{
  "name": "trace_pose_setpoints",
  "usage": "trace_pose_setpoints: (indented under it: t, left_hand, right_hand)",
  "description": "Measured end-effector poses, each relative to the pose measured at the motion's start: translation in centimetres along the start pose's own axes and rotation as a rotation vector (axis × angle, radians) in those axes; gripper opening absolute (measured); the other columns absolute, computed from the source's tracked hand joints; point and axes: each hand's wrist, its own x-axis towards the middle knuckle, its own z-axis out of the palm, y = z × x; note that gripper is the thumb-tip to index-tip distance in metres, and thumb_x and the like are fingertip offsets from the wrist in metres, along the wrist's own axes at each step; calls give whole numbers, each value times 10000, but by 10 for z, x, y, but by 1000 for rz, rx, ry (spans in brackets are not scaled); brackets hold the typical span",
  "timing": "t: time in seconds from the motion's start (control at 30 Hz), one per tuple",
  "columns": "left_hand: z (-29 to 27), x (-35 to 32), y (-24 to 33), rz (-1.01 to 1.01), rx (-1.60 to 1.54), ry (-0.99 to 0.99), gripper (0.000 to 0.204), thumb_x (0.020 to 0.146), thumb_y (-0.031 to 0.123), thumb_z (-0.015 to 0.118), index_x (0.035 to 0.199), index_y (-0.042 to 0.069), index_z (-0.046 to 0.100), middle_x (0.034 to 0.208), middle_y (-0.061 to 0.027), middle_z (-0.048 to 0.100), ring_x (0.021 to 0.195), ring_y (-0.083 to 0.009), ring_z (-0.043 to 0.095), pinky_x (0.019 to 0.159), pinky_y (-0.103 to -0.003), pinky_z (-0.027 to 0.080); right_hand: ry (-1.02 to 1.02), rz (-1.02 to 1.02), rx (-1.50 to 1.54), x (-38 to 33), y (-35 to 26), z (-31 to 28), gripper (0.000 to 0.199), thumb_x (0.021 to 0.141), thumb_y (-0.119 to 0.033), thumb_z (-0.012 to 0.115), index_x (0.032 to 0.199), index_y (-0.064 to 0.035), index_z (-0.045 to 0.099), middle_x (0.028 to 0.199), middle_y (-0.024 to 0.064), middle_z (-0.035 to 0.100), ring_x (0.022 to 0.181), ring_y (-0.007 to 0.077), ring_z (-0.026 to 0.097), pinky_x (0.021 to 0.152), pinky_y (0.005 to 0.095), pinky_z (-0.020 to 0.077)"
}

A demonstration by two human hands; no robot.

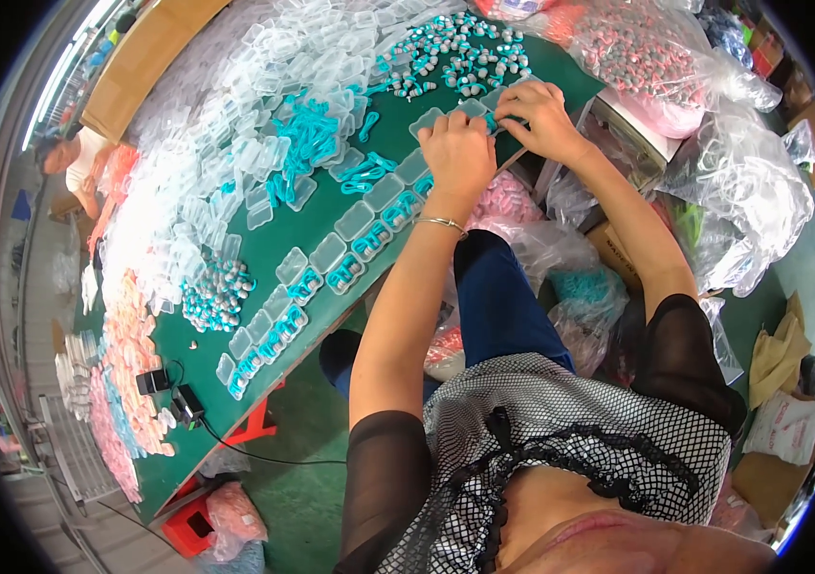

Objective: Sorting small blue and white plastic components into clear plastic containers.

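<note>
My left hand (458, 153) is at the table's near edge, its fingers curled down over a small clear plastic case. Opposite it, my right hand (541, 120) has thumb and fingers bent together at the same row. Between the two hands shows a teal piece (491, 122); my fingers hide most of it. From there a row of open clear cases (370, 242) runs along the edge to the left, several with teal and grey pieces in them. Loose teal parts (366, 173) lie beyond my left hand. Small teal-and-grey pieces (465, 53) are scattered past both hands.
A big heap of clear cases (264, 77) covers the table's far side, with a teal pile (307, 134) at its edge. Another teal-and-grey pile (219, 292) and black adapters (186, 406) with a cable lie left. Filled plastic bags (637, 57) stand at the right.
</note>
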Motion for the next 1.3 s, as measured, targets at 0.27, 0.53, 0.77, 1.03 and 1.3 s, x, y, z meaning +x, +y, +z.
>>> trace_pose_setpoints:
  t: [0.27, 0.53, 0.77, 1.03, 1.3]
  left_hand:
    - [-50, -26, -20, 4, -226, 27, 133, 711, 161, 712, 824, 102, 675, 863, -52, 633, 823, -261, 601, 655, -400, 407]
    - [-122, -82, -93, -95, -253, 107, 107, 736, 108, 680, 833, 65, 667, 858, -98, 648, 691, -291, 634, 600, -368, 507]
    - [-187, -164, -229, -592, 209, -163, 186, 738, 87, 655, 919, 110, 691, 934, -101, 661, 798, -285, 649, 715, -394, 515]
    - [-204, -175, -248, -538, 379, -429, 164, 732, 94, 644, 872, 148, 712, 888, -96, 634, 831, -311, 632, 708, -415, 508]
    - [-196, -167, -251, -650, -108, -186, 236, 773, 219, 672, 903, 22, 691, 780, -138, 686, 693, -205, 670, 657, -313, 512]
  right_hand:
    - [-90, 158, -124, 58, 12, 39, 108, 767, -215, 631, 857, -198, 688, 922, 16, 646, 988, 241, 579, 849, 490, 367]
    - [-368, 159, -357, 77, 51, 43, 172, 800, -183, 558, 921, -155, 677, 945, 70, 661, 919, 266, 634, 831, 510, 397]
    - [-191, 216, -19, 73, 40, 41, 142, 805, -175, 625, 937, -133, 661, 900, 27, 653, 809, 183, 637, 707, 314, 492]
    - [-82, 215, 381, 54, 16, 19, 185, 822, -52, 623, 1003, -28, 654, 936, 51, 666, 794, 104, 601, 746, 239, 481]
    - [60, 274, 464, 33, 34, 2, 164, 792, -72, 669, 950, -30, 662, 899, 41, 673, 814, 117, 621, 773, 264, 500]
